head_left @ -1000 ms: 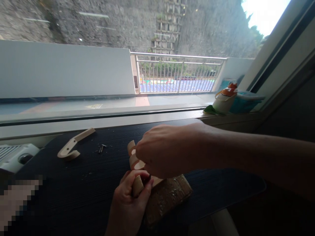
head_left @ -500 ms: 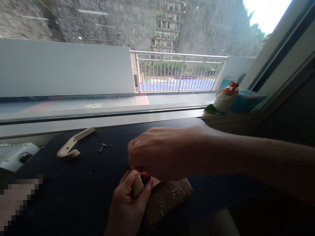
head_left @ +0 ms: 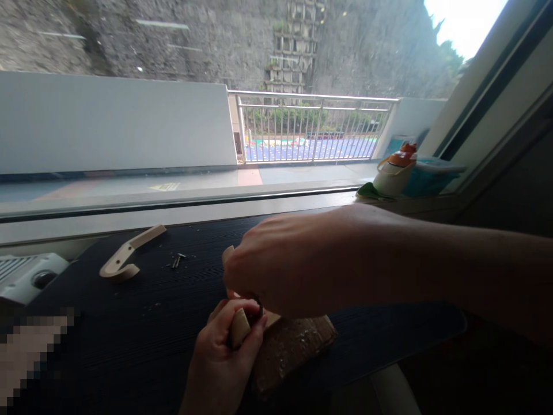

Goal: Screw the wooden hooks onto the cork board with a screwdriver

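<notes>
My left hand (head_left: 222,351) is closed around a pale wooden piece (head_left: 239,327), whose cut end shows between thumb and forefinger. Just above it, my right hand (head_left: 276,268) is closed, back of the hand toward me, and hides what its fingers hold. A pale end sticks out past its knuckles on the left, and a small dark edge shows between the two hands. Under and beside the hands lies a brown block (head_left: 294,351) that looks wrapped in clear tape. On the table further left rests a pale wooden hook-shaped piece (head_left: 123,256) with holes in it.
Several small screws or nails (head_left: 177,260) and crumbs lie on the dark table (head_left: 173,346). At the left edge stands a white appliance with a dark knob (head_left: 43,279). A bottle with an orange cap (head_left: 395,173) and a teal box (head_left: 434,177) stand on the sill.
My right hand has tilted and its wrist has risen slightly, so more of the pale end and the dark edge shows. My left hand keeps its grip, almost in place.
</notes>
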Tool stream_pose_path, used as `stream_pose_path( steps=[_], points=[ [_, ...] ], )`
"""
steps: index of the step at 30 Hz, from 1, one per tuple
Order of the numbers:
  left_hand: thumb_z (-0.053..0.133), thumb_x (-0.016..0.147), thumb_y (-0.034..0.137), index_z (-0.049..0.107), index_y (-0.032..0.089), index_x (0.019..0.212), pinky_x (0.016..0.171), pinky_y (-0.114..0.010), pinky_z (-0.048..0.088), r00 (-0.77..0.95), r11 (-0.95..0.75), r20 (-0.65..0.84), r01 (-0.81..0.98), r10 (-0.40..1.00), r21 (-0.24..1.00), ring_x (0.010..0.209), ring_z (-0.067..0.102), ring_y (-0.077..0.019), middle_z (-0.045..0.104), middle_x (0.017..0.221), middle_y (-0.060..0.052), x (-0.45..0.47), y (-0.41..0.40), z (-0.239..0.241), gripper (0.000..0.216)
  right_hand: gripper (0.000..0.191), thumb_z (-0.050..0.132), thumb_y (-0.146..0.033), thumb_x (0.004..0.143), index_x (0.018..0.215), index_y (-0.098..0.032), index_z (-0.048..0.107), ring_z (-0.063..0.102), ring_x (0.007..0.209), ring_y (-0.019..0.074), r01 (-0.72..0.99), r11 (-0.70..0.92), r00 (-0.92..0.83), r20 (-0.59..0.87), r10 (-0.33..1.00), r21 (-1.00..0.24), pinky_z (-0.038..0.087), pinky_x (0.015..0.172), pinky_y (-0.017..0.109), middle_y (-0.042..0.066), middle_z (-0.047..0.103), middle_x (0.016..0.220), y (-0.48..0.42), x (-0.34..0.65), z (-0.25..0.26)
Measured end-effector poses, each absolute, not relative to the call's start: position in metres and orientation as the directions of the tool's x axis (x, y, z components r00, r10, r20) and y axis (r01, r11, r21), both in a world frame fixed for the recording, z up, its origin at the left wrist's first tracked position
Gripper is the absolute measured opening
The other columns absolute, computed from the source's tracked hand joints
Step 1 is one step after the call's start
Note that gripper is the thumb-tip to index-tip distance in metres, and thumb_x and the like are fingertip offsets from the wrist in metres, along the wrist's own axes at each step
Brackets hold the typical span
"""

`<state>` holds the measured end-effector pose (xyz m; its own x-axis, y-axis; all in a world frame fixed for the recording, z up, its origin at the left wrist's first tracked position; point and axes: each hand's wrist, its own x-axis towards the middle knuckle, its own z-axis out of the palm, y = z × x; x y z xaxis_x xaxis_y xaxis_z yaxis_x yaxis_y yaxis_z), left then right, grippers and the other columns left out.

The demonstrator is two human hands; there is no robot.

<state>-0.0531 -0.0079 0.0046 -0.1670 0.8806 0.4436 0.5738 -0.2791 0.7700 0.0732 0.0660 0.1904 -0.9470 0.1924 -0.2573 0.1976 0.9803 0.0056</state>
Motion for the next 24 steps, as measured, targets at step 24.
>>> stream_pose_path(
  steps=[24],
  points=[
    [0.062, 0.071, 0.024, 0.062, 0.022, 0.072, 0.061, -0.02, 0.05, -0.157, -0.289, 0.438, 0.552, 0.885, 0.782, 0.061, 0.06, -0.0111, 0.065, 0.069, 0.004, -0.054, -0.006, 0.005, 0.002, 0.019, 0.059, -0.013, 0.071, 0.057, -0.017, 0.047, 0.039, 0.045, 0.0065, 0.208, 0.977, -0.944, -0.27, 0.189, -0.046, 0.024, 0.04, 0.024, -0.007, 0.051, 0.053, 0.072, 0.072, 0.182]
  ],
)
